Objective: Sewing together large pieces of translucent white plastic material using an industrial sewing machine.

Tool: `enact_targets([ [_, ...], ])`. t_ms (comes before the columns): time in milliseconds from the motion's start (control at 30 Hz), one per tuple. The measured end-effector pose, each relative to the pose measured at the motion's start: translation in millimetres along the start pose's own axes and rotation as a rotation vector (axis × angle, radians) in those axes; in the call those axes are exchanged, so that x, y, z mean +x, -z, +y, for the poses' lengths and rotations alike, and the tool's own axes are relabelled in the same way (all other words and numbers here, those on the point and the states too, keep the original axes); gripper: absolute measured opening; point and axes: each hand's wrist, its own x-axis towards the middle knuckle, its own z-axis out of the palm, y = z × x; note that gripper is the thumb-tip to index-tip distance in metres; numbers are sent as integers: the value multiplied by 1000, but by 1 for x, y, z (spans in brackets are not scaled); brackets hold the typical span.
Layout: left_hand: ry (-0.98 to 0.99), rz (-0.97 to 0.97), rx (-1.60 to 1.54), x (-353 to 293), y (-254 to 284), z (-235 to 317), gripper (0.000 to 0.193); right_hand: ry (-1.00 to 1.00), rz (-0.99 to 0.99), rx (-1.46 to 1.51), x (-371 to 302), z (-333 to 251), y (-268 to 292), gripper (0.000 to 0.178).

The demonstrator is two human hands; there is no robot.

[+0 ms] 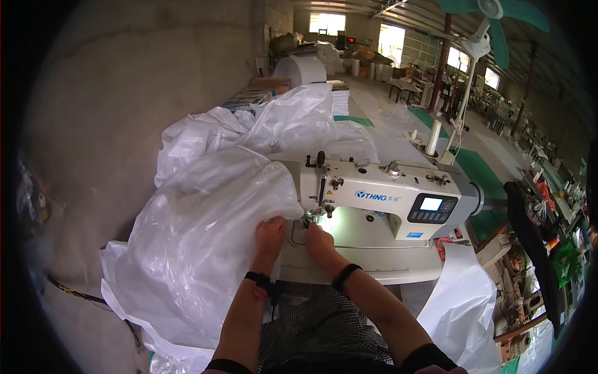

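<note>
My left hand (pixel 270 237) is closed on the edge of a large white plastic sheet (pixel 205 230), just left of the needle area. The sheet is heaped in glossy folds over the left of the table and hangs down in front. A white sewing machine (pixel 380 193) stands to the right, its lamp lighting the bed under the arm. Right by the presser foot (pixel 319 212), my right hand (pixel 319 242) is closed with its fingertips pinched together. What those fingers hold is too small and partly covered to make out.
A control panel (pixel 431 208) with a lit screen is on the machine's right end. Behind it stands a thread cone (pixel 433 138). Another white sheet (pixel 462 305) hangs off the table's right front. Cluttered shelving (pixel 520 274) stands at far right, a bare wall (pixel 137 93) at left.
</note>
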Motion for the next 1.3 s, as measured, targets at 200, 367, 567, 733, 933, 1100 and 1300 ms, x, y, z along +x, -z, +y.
enact_targets([
  [200, 78, -71, -1, 1, 0, -4, 14, 92, 18, -142, 8, -7, -3, 17],
  [367, -68, -61, -23, -22, 20, 7, 13, 77, 117, -436, -20, 36, 16, 14],
  [567, -181, -389, -122, -71, 64, 60, 13, 114, 438, -646, -48, 85, 58, 18],
  [733, -279, -765, -139, -62, 91, 87, 17, -83, -80, -9, -88, 50, 69, 44],
  [933, -184, -418, -131, 15, 29, 46, 30, -90, -95, 202, -131, -4, 35, 48],
  [1100, -127, -461, -30, 13, -38, 16, 42, -50, -83, 286, -136, 10, -10, 47],
  [1300, -134, -558, -134, -7, -32, 32, 59, 122, -47, 110, -191, 48, 4, 48],
])
